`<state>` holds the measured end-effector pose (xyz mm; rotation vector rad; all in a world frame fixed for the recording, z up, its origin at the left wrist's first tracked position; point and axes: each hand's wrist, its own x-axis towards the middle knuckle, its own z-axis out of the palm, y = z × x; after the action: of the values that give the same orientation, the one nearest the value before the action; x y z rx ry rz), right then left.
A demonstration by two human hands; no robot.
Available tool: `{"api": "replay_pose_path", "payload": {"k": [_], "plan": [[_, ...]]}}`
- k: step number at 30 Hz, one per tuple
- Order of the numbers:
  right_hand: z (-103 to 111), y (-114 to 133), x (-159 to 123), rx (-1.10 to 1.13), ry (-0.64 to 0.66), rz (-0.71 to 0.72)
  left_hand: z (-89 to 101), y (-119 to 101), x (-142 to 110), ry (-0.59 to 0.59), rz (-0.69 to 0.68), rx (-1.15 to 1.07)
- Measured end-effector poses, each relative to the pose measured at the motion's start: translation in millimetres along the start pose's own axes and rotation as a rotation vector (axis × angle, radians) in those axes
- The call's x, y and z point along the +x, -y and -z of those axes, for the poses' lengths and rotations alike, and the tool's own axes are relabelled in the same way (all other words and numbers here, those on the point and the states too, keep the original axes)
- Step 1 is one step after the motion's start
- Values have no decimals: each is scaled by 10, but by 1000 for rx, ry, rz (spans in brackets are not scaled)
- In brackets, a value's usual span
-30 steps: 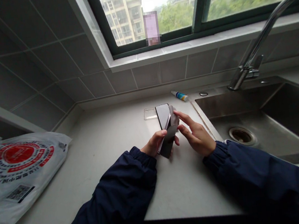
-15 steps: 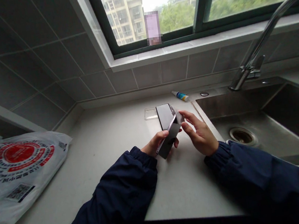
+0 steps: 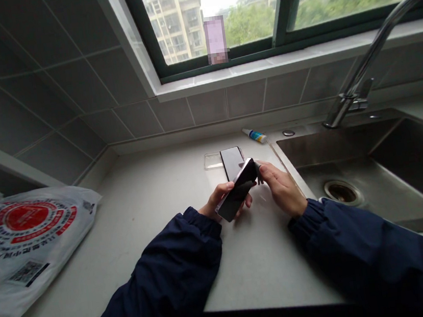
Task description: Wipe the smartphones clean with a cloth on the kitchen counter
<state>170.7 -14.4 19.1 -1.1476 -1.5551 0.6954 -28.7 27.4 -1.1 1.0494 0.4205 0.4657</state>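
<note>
My left hand (image 3: 216, 199) is closed round a dark smartphone (image 3: 235, 194), thumb along its left edge and fingers curled beneath. The phone is tilted above the counter, its black glossy face turned up. In my right hand (image 3: 282, 188), a small piece of grey cloth (image 3: 258, 170) is pinched at the phone's upper right edge. Just behind lies a flat dark-edged rectangle like another phone (image 3: 230, 158), with a pale face, partly covered by the held phone. A clear phone case (image 3: 212, 161) lies to its left.
A small white-and-blue tube (image 3: 256, 136) lies near the back wall. The steel sink (image 3: 384, 186) with its tall faucet (image 3: 355, 71) is on the right. A printed white plastic bag (image 3: 50, 224) sits on the counter at the left.
The phone has turned so its dark face shows more fully. My right hand and the cloth have moved slightly down, from the phone's top end to its right edge.
</note>
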Motion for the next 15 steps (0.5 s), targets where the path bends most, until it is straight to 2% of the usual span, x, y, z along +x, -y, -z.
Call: {"api": "replay_pose_path", "payload": {"k": [4,7,10,15], "plan": [[9,69,-37,-53,-4,136,-26,18,-14,-25,-16,41],[12,96,-74,-26,7,168,-54,12,-34,-55,-20,70],[12,67,-79,-8,-11,143,-85,-19,-49,-78,-19,90],[8,12,-30,43,-25,11,-97,-47,-49,-105,-21,111]]}}
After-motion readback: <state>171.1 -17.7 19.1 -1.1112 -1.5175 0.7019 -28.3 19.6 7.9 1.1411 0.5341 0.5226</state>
